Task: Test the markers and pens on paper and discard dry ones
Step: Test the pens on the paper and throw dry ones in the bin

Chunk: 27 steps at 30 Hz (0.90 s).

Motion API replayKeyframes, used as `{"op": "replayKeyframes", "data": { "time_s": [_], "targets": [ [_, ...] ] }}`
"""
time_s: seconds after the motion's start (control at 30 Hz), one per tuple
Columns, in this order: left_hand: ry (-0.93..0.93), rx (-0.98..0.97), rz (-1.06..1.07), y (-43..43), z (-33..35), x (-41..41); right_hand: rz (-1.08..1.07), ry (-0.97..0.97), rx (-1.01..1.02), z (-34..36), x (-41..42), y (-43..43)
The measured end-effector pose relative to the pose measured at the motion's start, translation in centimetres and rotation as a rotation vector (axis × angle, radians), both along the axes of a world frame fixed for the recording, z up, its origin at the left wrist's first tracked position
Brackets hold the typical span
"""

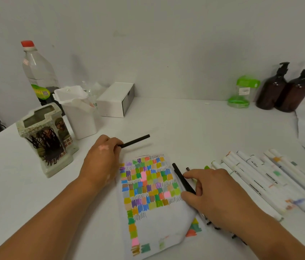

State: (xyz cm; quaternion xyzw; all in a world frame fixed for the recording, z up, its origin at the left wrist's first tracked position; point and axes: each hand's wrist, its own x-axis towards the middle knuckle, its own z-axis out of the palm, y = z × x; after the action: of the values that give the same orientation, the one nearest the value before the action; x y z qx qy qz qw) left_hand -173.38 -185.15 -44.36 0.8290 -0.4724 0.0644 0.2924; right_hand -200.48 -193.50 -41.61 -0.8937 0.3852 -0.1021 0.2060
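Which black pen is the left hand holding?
The black pen beyond the paper's top edge, gripped by the left hand; the other black pen sits at its right edge, in the right hand.

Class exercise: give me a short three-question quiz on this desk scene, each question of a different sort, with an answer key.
1. True or false: the left hand grips the far black pen, and the right hand grips the near black pen.
2. Where do the white markers lie? A. on the paper B. right of the paper C. left of the paper
3. Fill in: ___ brown pump bottles stand by the wall.
Key: 1 true; 2 B; 3 two.
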Motion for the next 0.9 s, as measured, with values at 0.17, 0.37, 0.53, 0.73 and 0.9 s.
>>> {"op": "replayKeyframes", "data": {
  "time_s": [0.17,0.37,0.53,0.73,0.9],
  "targets": [
    [0.241,-0.089,-0.201,1.3,1.2,-2.8,-0.005,-0.015,0.002,-0.4,0.0,0.0],
    [0.291,0.018,-0.454,1.9,2.1,-5.8,-0.062,-0.133,-0.007,-0.2,0.1,0.0],
    [0.132,-0.013,-0.601,1.9,1.9,-7.2,-0.035,-0.610,0.345,0.4,0.7,0.3],
    [0.058,-0.061,-0.707,2.2,2.4,-8.4,0.051,-0.825,0.557,0.6,0.9,1.3],
    [0.108,-0.018,-0.739,2.1,2.2,-8.1,0.080,-0.788,0.558,0.4,1.2,1.8]
  ]
}}
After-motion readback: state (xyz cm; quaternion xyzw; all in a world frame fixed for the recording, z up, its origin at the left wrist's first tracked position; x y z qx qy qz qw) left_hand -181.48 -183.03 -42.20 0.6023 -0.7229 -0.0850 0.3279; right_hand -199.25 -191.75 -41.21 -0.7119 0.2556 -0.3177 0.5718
